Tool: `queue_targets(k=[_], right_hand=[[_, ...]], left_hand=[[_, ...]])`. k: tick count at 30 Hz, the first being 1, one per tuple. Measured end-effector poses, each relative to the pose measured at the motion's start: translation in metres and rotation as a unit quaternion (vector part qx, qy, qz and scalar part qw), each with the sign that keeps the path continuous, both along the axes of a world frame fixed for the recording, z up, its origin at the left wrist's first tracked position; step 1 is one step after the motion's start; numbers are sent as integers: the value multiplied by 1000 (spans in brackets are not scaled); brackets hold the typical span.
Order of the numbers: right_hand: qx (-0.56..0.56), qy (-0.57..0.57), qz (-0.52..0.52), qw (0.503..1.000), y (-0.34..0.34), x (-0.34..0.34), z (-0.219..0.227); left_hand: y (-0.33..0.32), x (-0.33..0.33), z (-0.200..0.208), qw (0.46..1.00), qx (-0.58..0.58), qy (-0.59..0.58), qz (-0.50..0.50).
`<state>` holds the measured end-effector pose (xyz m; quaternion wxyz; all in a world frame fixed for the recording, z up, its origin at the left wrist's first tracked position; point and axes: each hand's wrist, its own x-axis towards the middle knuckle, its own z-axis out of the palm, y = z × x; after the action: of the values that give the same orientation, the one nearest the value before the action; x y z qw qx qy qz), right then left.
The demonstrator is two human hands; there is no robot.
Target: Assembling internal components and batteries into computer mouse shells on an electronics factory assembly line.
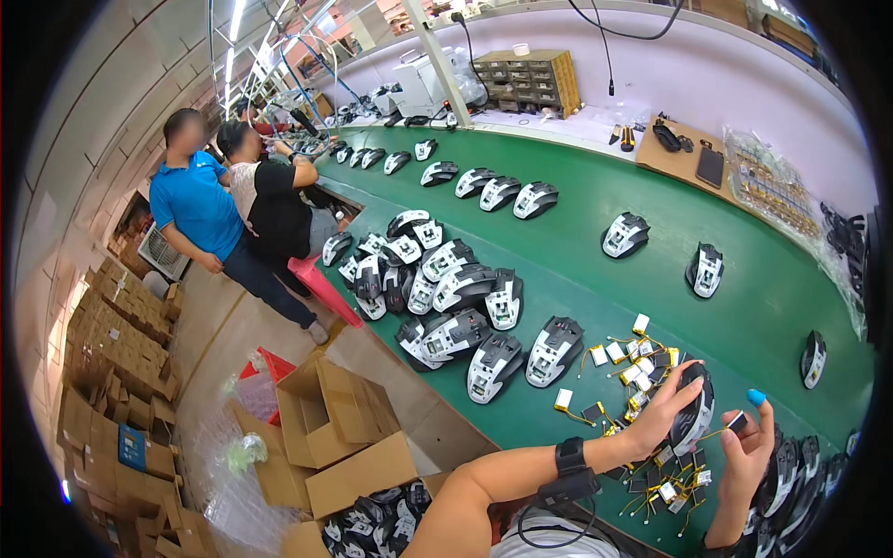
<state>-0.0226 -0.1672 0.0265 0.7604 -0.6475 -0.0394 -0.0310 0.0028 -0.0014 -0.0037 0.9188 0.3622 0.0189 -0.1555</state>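
Note:
My left hand (662, 418) is closed around a black and white computer mouse (696, 409), its fingers over the top edge. Just to its right, my right hand (749, 456) pinches a small dark pouch battery (738, 422) between thumb and finger, and a thin wire runs from it toward the mouse. One fingertip of that hand wears a blue cover (756, 397). Under and around my hands lies a loose heap of small wired batteries (642, 372), some silver and some dark. Two more mice (555, 352) with open undersides rest left of the heap.
A pile of mice (451, 279) covers the green bench's (595, 288) left side, and others stand in a spaced row farther back. More mice (791, 474) crowd my right. At lower left, an open carton (358, 498) holds dark and white parts. Two people (200, 205) are farther along the bench.

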Motion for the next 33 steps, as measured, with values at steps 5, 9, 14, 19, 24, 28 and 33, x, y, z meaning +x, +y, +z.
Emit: queue_targets(k=[5,9,14,19,24,28,33], right_hand=[[141,101,37,984,-3,-1,-20],[-51,-13,-62,997,8,-5,-25],[-388,-262,-13,884,21,-11,-23],[-402,-309,6,862,17,-14,-28],[-352,-311,34,882,6,-21,-26],[-326,-267,-15,907,13,-17,-24],[-297,-323,31,898,19,-4,-21]], left_hand=[[5,2,8,996,-42,65,-33],[1,4,-6,998,-52,29,-11],[1,6,-14,993,-96,57,32],[7,3,-8,994,-97,58,3],[1,2,-10,992,-113,46,-28],[-3,7,-9,992,-120,39,-11],[17,2,-1,996,-87,35,-13]])
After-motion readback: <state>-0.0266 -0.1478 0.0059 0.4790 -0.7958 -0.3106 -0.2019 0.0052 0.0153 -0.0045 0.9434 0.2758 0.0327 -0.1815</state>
